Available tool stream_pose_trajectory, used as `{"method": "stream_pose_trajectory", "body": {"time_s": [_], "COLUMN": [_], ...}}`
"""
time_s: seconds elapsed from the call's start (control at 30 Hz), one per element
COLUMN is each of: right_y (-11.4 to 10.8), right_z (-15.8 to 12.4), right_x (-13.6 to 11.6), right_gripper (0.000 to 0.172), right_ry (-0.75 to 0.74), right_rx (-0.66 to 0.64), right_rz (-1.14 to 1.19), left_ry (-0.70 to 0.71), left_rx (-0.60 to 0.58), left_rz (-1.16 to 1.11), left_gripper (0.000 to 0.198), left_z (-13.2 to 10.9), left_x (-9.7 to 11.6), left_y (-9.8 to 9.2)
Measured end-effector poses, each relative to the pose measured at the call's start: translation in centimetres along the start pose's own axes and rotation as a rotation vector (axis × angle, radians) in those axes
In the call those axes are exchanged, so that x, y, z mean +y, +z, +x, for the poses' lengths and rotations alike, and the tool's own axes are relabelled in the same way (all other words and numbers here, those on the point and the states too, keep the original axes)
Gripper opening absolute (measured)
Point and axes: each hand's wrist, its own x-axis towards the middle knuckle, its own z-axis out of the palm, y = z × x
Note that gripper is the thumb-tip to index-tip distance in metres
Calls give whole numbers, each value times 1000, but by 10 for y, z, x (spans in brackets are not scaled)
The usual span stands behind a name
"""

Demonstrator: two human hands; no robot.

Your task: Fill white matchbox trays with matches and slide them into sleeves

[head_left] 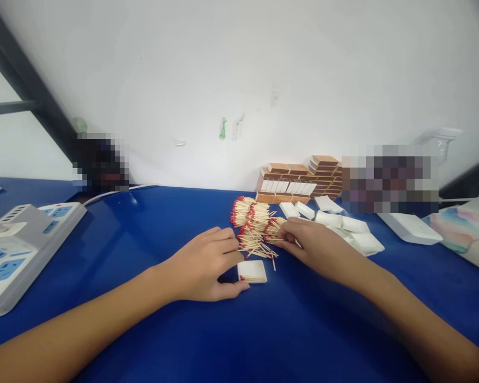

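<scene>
Touching the right side of the loose matchsticks (pixel 250 226) with the right grip (pixel 280 239), not showing whether it is pinching any. Holding the white matchbox tray (pixel 253 267) by its left end with the nearer left grip (pixel 243 272), between thumb and forefinger. Finding that tray leftward and nearside of the right grip, with its long axis running crosswise. Showing a few matches (pixel 252 279) lying lengthwise inside. Seeing more white trays (pixel 355 224) just right of the right grip, with stacked matchboxes (pixel 323 181) standing farther beyond.

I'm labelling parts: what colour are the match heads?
The match heads are red, clearest in head view.
</scene>
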Motion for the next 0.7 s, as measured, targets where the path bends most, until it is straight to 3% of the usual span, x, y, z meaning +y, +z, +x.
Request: {"method": "stream_pose_trajectory", "body": {"time_s": [0.33, 0.7], "right_y": [1, -5], "right_z": [0, -1], "right_x": [2, 4], "right_gripper": [22, 25], "right_ry": [42, 41], "right_rx": [-48, 17], "right_rz": [-35, 18], "left_ry": [13, -24], "left_rx": [30, 40], "left_rz": [9, 27], "left_gripper": [32, 34], "left_z": [1, -1], "left_x": [-1, -3], "left_y": [0, 2]}}
